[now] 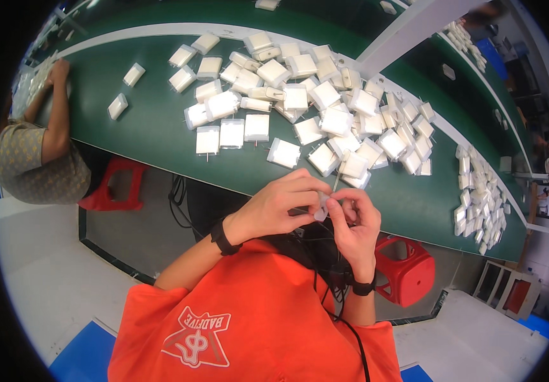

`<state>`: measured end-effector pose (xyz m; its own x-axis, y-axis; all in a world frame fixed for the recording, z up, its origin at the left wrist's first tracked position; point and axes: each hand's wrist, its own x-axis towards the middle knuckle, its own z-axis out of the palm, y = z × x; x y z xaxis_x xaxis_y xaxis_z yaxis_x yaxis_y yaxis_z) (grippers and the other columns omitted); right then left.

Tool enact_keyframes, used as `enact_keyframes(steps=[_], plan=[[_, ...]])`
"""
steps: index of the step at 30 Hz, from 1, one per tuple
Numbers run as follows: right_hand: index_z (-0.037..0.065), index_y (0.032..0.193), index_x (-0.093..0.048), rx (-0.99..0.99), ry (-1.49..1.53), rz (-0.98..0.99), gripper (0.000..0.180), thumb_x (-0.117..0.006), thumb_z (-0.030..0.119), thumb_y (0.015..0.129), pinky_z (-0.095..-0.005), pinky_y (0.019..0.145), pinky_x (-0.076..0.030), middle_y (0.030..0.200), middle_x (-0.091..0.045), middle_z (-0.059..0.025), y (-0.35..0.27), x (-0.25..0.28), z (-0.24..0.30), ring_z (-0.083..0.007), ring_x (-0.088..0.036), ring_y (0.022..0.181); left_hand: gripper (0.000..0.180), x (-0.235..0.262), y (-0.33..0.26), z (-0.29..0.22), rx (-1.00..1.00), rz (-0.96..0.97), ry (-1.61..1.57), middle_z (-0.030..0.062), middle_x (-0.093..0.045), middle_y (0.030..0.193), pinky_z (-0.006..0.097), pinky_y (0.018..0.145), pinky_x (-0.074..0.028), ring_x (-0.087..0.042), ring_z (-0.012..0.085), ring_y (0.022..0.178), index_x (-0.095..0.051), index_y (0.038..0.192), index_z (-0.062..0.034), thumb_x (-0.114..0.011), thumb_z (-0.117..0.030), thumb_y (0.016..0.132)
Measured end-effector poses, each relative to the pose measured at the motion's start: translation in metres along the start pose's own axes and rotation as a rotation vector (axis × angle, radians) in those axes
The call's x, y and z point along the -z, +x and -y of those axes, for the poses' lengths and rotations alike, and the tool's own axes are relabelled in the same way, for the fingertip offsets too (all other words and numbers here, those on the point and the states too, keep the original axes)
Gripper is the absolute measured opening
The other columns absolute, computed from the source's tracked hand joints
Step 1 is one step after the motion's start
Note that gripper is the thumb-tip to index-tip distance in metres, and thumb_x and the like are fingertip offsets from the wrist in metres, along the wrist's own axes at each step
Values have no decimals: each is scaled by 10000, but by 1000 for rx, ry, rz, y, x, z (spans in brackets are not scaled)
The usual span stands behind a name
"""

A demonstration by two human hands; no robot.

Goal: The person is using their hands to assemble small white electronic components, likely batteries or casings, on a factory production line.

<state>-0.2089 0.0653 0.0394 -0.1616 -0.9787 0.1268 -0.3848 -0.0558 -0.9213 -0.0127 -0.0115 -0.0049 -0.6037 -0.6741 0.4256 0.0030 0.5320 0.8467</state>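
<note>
The long green desk [160, 127] curves across the far part of the view, and most of what lies on it is one big loose heap of small white square parts [325, 108], spread from the middle toward the right, with thin metal pins showing on some of them. On the left side of the heap three of these parts lie in a short neat row [231, 135] near the desk's near edge, and a few single ones lie well apart to the far left. A second, smaller heap of white parts [478, 197] lies at the right end of the desk. Judging from this, only a small share seems to be handled and the large heap remains. At the far left another person [42, 156] leans on the desk with an arm stretched out; a red stool [112, 184] stands beside this person, and another red stool [405, 270] stands under the desk at the near right. Just in front of the near edge of the desk, both hands meet over one small white part [323, 207]. The left hand [274, 210] has its grip closed on this part from the left, and the right hand [354, 223] pinches it from the right with fingertips together. The part is mostly hidden by the fingers, so I cannot tell exactly what is done to it.
</note>
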Motion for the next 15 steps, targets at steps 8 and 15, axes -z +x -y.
enact_keyframes(steps=[8,15], plan=[[43,1065,-741,-7,7,31,163,-849,39,944,-273,574,-239,678,-353,63,-3,11,-5,-67,-291,625,228,3,3,-2,11,37,-12,42,-770,1260,369,832,-572,-656,251,995,-674,863,-65,-890,-21,804],[32,1045,-751,-3,-1,14,148,-855,46,941,-274,563,-245,678,-368,60,8,-1,3,-62,-297,622,215,-2,-1,1,-2,1,0,57,-770,1264,377,826,-576,-657,258,990,-682,869,-51,-874,6,791]])
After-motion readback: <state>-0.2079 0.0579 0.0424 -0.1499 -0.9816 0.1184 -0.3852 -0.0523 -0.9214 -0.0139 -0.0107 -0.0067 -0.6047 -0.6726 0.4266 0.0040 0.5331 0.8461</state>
